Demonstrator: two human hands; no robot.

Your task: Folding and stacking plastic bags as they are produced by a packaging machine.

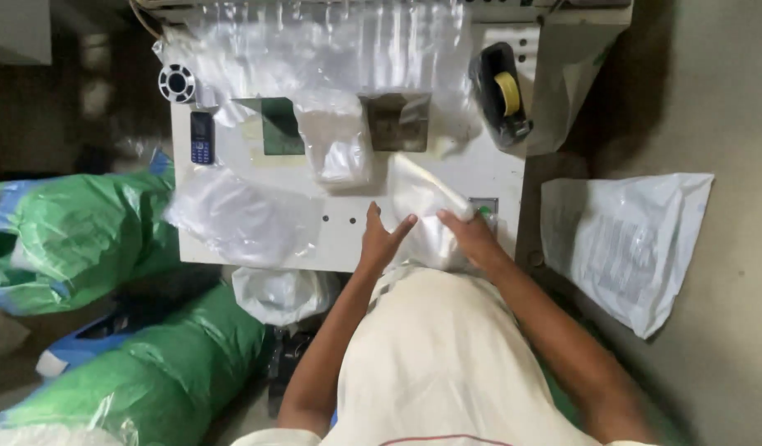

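Left hand (381, 239) open, fingers spread on the near edge of the clear bag (422, 211); right hand (472, 235) pinches its right side, bag lying on the white table (348, 239) at the front edge. Slick film, one-sided pinch: it could slip or crumple. A wide sweep might drag the loose bags (232, 215) off the left edge.

Glossy, crinkled clear plastic bags (331, 49) cover the smooth, matt white desk (348, 227); the green sacks (75, 231) look shiny woven plastic.
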